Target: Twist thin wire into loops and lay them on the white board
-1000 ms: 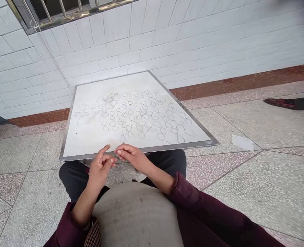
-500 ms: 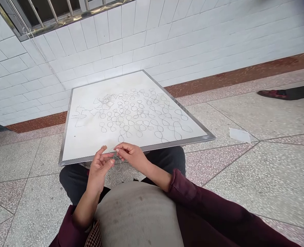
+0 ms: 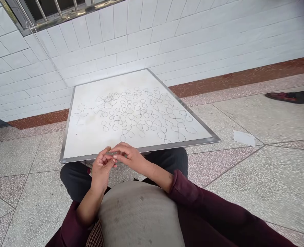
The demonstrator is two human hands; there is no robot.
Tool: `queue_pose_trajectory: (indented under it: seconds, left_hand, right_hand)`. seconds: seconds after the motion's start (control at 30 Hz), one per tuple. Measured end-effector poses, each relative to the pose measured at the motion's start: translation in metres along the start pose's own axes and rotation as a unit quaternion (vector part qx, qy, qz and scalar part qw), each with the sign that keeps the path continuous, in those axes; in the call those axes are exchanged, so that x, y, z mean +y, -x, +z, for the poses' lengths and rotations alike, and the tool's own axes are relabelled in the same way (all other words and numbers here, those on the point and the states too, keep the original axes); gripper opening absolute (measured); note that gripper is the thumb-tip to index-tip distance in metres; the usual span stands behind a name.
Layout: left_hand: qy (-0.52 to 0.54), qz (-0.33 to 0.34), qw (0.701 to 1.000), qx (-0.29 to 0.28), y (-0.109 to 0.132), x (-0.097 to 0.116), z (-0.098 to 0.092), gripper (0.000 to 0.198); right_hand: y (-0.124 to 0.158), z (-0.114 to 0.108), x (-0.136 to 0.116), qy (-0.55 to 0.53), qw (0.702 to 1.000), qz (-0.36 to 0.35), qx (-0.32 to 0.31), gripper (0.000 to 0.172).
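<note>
A white board (image 3: 90, 137) with a metal rim rests across my knees. Several thin wire figure-eight loops (image 3: 144, 118) lie in rows on it, and a tangle of bent wire (image 3: 108, 99) sits at its far left. My left hand (image 3: 102, 167) and my right hand (image 3: 127, 156) meet just below the board's near edge. Their fingertips are pinched together on a thin piece of wire, which barely shows between them.
A white tiled wall (image 3: 167, 41) with a brown skirting rises behind the board, and a barred window (image 3: 51, 10) is at the top left. The floor is speckled terrazzo. A scrap of paper (image 3: 244, 138) lies at the right. Another person's shoe (image 3: 283, 96) shows at the far right.
The hands have drawn closer together, fingertips now touching. The small wire loop that hung between them half a second ago is hidden in the fingers.
</note>
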State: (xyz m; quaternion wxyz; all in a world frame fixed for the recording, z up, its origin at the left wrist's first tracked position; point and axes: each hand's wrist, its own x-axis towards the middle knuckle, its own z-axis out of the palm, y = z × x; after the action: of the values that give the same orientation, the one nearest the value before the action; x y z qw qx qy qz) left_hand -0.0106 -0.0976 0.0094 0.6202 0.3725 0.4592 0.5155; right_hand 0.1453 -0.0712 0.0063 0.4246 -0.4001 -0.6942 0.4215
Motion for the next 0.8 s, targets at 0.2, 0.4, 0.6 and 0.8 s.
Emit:
queue_pose_trajectory:
  seconds: [0.2,0.4,0.6,0.8]
  left_hand:
    - [-0.022,-0.014,1.0,-0.002,0.002,0.003,0.001,0.049]
    - [-0.032,-0.015,0.999,-0.012,0.002,0.006,0.002,0.048]
    - [-0.038,-0.025,0.999,-0.03,0.002,0.007,0.004,0.05]
    - [-0.067,-0.017,0.997,-0.038,0.002,0.006,0.0,0.053]
  right_hand:
    - [-0.006,0.003,0.002,0.023,1.0,-0.008,-0.002,0.011]
    - [-0.002,0.009,-0.002,0.001,0.999,0.006,0.04,0.011]
    - [0.001,0.016,-0.008,-0.004,0.997,0.006,0.073,0.014]
    - [-0.001,0.012,-0.002,-0.07,0.996,0.044,0.034,0.01]
